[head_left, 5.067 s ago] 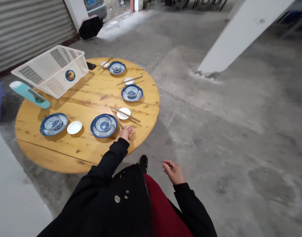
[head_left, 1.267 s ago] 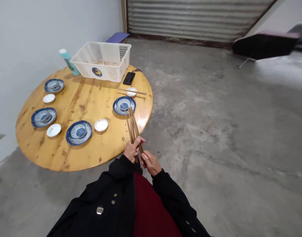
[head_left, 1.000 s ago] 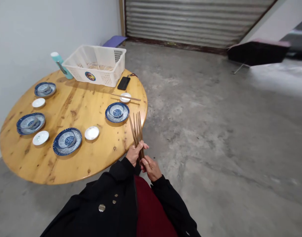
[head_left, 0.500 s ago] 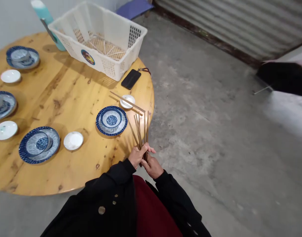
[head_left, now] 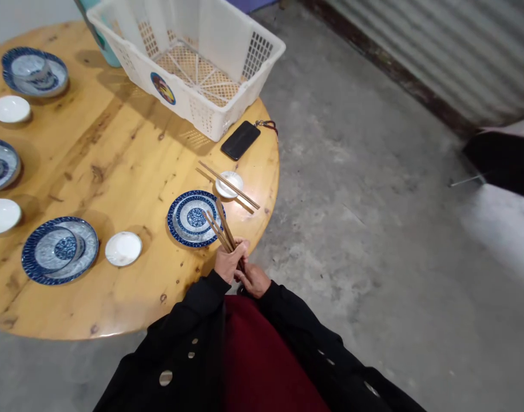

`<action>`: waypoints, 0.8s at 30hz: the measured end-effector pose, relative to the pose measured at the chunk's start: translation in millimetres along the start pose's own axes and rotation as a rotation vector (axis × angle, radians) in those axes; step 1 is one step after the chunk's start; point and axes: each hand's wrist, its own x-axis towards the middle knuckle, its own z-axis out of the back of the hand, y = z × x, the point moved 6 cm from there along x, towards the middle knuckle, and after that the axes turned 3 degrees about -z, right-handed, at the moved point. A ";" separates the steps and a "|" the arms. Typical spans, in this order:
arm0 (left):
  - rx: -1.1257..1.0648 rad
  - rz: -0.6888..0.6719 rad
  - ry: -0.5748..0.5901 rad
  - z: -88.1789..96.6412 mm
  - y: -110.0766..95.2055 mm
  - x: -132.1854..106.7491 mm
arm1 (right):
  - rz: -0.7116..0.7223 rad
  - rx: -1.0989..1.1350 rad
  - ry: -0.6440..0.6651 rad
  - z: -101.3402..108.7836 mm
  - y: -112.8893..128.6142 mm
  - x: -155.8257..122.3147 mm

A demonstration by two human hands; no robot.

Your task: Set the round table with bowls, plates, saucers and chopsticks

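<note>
My left hand (head_left: 230,260) is closed around a bundle of brown chopsticks (head_left: 219,226) at the near edge of the round wooden table (head_left: 116,154). The sticks slant up and left over a blue patterned plate (head_left: 192,217). Just below, my right hand (head_left: 253,280) is closed against the lower ends of the same bundle. One pair of chopsticks (head_left: 228,185) lies across a small white dish (head_left: 229,184) beyond the plate.
A white plastic basket (head_left: 189,57) stands at the back of the table, with a black phone (head_left: 240,140) beside it. More blue plates (head_left: 59,249) and small white dishes (head_left: 123,248) sit to the left. Grey concrete floor lies to the right.
Both hands have moved with the chopstick bundle toward the table, and the sticks now tilt left over the blue plate. The view has come closer to the table.
</note>
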 end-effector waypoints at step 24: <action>-0.309 -0.173 -0.516 -16.4 -18.5 34.4 | -0.180 -0.454 0.005 135.5 -21.2 114.3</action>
